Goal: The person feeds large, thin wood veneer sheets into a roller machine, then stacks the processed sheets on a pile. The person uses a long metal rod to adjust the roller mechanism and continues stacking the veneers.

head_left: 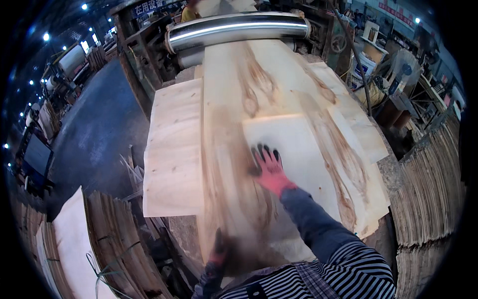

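Observation:
Thin pale wood veneer sheets (224, 65) with brown knots and streaks lie overlapped on a bench and reach up to a shiny metal roller (239, 31). My right hand (271, 172), in a red glove with dark fingertips, presses on the middle of the sheets with its fingers spread. My left hand (219, 253), gloved in dark and red, is at the near left edge of the veneer. Motion smears its fingers, so its grip does not show. A plainer pale sheet (174, 149) sticks out along the left side.
Stacked veneer sheets stand at the right (428, 189), and a tied bundle (114, 239) stands at the lower left. A dark machine frame (142, 65) flanks the roller. Beyond it, part of a person in yellow (189, 12) shows. A white bucket (364, 65) sits at the far right.

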Demonstrator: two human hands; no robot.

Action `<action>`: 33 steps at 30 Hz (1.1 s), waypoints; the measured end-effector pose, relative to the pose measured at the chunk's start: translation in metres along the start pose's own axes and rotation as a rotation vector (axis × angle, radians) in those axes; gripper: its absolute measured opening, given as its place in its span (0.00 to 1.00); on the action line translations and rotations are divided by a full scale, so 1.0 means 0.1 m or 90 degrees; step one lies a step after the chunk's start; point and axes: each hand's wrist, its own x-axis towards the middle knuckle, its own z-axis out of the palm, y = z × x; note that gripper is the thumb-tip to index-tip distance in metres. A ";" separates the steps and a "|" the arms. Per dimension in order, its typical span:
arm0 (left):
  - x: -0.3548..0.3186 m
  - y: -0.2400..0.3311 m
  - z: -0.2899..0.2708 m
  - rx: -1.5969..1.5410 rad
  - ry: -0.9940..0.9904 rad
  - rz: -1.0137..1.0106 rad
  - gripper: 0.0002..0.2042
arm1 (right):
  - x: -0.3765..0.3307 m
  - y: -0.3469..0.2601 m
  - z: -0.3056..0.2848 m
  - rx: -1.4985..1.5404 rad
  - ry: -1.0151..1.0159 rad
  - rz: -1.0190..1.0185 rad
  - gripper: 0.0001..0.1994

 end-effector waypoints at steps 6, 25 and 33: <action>0.07 -0.34 0.01 -0.162 0.022 -0.010 0.30 | -2.04 -0.08 -0.27 -0.043 -0.222 0.002 0.43; -0.25 0.38 -0.24 -0.151 0.159 0.066 0.31 | -2.65 -0.61 -1.10 0.074 0.123 -0.038 0.33; -0.29 0.56 -0.14 0.392 0.212 -0.003 0.32 | -1.39 -0.27 -1.07 -0.011 0.087 -0.102 0.30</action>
